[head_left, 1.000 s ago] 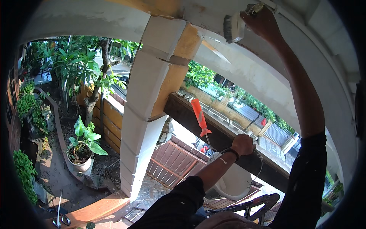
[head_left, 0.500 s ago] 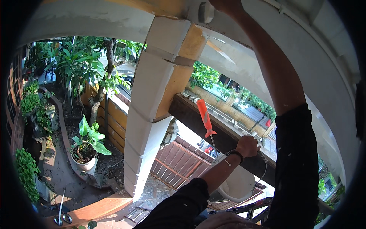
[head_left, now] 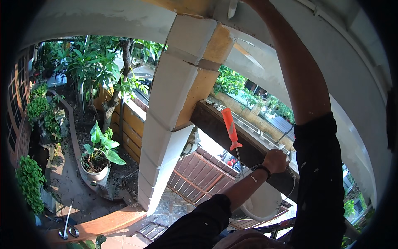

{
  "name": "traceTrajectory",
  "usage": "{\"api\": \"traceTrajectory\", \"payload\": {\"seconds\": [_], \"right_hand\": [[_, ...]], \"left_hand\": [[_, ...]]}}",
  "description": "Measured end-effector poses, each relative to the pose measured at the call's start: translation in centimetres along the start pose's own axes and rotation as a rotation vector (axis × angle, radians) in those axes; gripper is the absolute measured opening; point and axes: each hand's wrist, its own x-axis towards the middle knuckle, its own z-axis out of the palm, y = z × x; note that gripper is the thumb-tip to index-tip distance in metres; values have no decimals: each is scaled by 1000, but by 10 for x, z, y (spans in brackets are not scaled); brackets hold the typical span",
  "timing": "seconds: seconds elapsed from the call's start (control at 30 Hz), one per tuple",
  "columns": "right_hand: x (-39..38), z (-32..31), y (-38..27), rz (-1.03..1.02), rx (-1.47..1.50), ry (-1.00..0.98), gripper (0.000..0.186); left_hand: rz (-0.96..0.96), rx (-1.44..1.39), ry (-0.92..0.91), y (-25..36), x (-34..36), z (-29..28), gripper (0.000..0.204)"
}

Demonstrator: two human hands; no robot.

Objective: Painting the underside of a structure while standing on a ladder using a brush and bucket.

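My left hand [head_left: 275, 161], with a dark band at the wrist, is closed round the wire handle of a white bucket [head_left: 260, 202] beside the dark beam. A tool with an orange handle [head_left: 230, 128] leans up out of the bucket on a thin metal shaft; its lower end is hidden. My right arm reaches up to the ceiling, and only part of my right hand [head_left: 256, 3] shows at the top edge. Next to it, the white tip of what looks like a paintbrush [head_left: 233, 8] points down against the beam; the fingers are cut off.
A white and yellow column [head_left: 166, 95] stands left of my arms, joined to a dark beam [head_left: 215, 123]. A wall lamp [head_left: 192, 143] hangs on it. Below are a brown gate [head_left: 201, 174], a potted plant [head_left: 98, 173] and a wooden ledge [head_left: 103, 224]. Dark rails [head_left: 277, 227] lie beneath me.
The brush-like tip has turned from its broad face to a narrow edge and shifted right and up. The view has shifted slightly; my left hand still grips the bucket handle.
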Motion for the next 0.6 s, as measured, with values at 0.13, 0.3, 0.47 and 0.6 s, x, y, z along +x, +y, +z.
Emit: {"api": "traceTrajectory", "payload": {"seconds": [0.13, 0.3, 0.47, 0.6], "right_hand": [[-21, 39, 14, 77, 132, 215, 33], [-49, 14, 9, 99, 153, 69, 29], [-90, -54, 54, -455, -447, 78, 24], [-90, -97, 36, -13, -123, -50, 28]], "left_hand": [[29, -21, -12, 7, -2, -8, 39], [11, 15, -58, -3, 9, 7, 40], [38, -7, 8, -8, 11, 14, 45], [8, 16, -3, -7, 6, 15, 40]]}}
